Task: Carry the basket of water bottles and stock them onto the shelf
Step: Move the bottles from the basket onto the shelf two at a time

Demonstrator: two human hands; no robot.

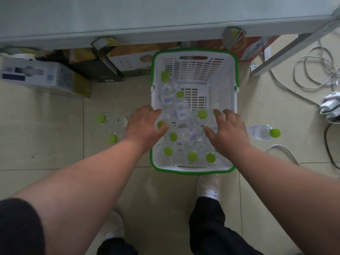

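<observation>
The far half of the basket (195,70) is free of bottles, so a hand can enter there. Its near half is packed with bottles (184,133). At 12 o'clock the shelf edge (165,30) and boxes (114,67) block the way. Loose bottles (112,121) lie at 9 o'clock, one bottle (263,132) at 3 o'clock, and cables (316,70) at 2 o'clock.

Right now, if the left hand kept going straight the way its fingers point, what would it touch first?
Most likely the water bottles in the white basket. The left hand is open over the basket's left rim, fingers aimed inward and down at the bottles. Depth is hard to judge from above, so it might brush the rim first.
</observation>
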